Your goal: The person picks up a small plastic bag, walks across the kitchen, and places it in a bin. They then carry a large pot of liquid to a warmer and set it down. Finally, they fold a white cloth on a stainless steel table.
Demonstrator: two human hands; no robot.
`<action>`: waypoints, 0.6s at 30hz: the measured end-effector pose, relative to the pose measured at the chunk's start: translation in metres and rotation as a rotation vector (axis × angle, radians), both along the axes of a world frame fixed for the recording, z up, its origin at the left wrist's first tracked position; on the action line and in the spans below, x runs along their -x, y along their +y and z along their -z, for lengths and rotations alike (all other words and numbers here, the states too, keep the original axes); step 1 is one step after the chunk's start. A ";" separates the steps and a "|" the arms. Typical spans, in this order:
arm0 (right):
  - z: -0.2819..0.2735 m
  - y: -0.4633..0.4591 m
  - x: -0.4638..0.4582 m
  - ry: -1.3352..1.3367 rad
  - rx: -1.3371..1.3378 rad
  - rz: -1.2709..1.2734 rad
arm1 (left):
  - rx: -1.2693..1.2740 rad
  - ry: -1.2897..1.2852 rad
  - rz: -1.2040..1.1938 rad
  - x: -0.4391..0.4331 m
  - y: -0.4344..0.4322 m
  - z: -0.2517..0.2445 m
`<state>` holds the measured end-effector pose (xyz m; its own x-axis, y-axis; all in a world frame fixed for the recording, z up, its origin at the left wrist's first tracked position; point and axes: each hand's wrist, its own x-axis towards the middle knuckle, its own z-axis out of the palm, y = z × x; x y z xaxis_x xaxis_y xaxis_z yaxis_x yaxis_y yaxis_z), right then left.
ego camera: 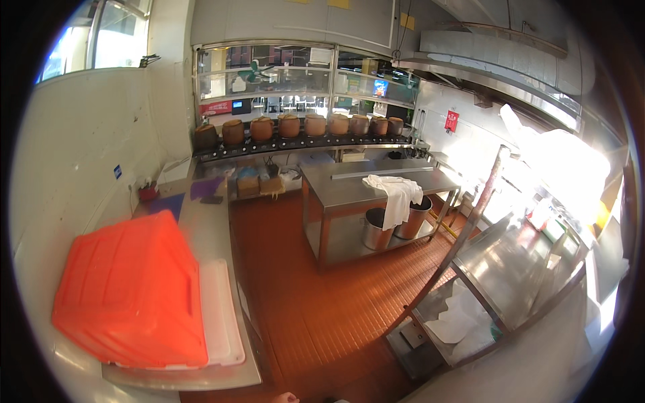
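At the bottom edge, only a small part of my left hand [286, 398] shows, just off the left counter's near end; whether it holds anything is hidden. My right hand is out of view. A large red-orange plastic crate [131, 297] stands on the steel counter [201, 379] at the left. Beside it and partly behind it lies a whitish plastic lid or tray [221, 312]. Farther along the same counter are a purple cloth or bag [205, 188], a blue sheet [167, 205] and a small dark object [211, 200].
A steel table [342, 189] with a white cloth [395, 194] over its edge stands mid-room, metal buckets [378, 237] on its lower shelf. Several clay pots [288, 126] line the far counter. A pole [453, 242] and steel bench [499, 257] are right. Red tiled floor [302, 312] lies between.
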<state>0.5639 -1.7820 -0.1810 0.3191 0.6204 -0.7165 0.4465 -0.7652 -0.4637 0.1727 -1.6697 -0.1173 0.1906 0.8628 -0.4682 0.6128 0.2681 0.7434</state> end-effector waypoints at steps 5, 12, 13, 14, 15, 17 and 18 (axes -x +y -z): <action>0.016 0.118 -0.027 0.015 -0.050 0.127 | -0.035 -0.058 -0.063 -0.032 0.136 0.046; 0.056 0.287 -0.088 -0.073 -0.354 0.104 | 0.081 0.226 -0.218 -0.054 0.244 0.094; 0.056 0.317 -0.097 -0.100 -0.449 0.106 | 0.138 0.229 -0.232 -0.052 0.264 0.099; 0.052 0.347 -0.107 -0.122 -0.547 0.112 | 0.209 0.232 -0.249 -0.046 0.283 0.103; 0.044 0.384 -0.125 -0.088 -0.575 0.128 | 0.285 0.232 -0.263 -0.041 0.299 0.106; 0.019 0.446 -0.160 0.005 -0.531 0.187 | 0.255 0.181 -0.238 -0.047 0.327 0.113; 0.005 0.472 -0.181 0.116 -0.513 0.199 | 0.136 0.144 -0.188 -0.054 0.340 0.114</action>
